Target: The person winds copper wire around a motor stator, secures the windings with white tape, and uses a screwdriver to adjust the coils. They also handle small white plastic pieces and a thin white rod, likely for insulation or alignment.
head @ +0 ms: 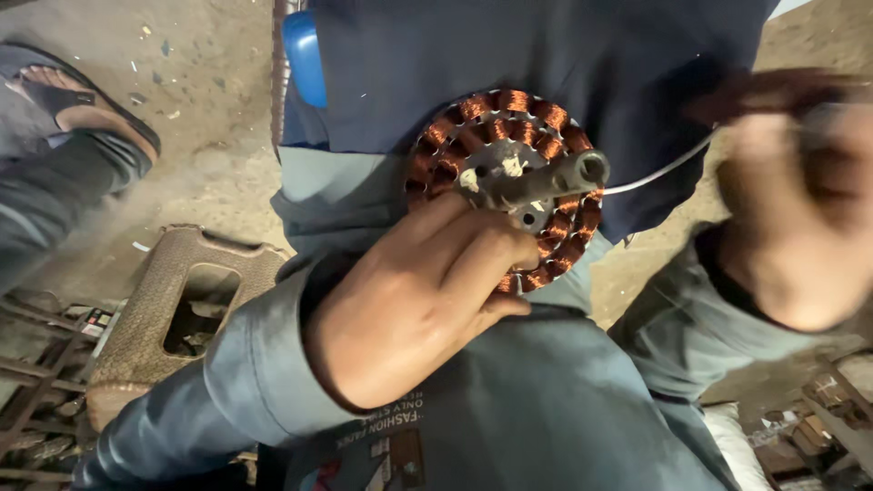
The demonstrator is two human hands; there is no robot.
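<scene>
My left hand grips a round motor stator at its lower left edge, holding it over my lap. The stator has a ring of copper wire coils and a grey metal shaft sticking out of its middle toward the camera. A thin white wire runs from the stator to the right, up to my right hand. That hand is blurred at the right side of the view, with its fingers closed near the wire's end. Whether it pinches the wire cannot be made out.
I sit in dark blue and grey clothes above a dusty dirt floor. A brown woven stool stands at the left. Another person's foot in a sandal is at the far left. A blue plastic object lies behind my lap. Scrap metal clutters both lower corners.
</scene>
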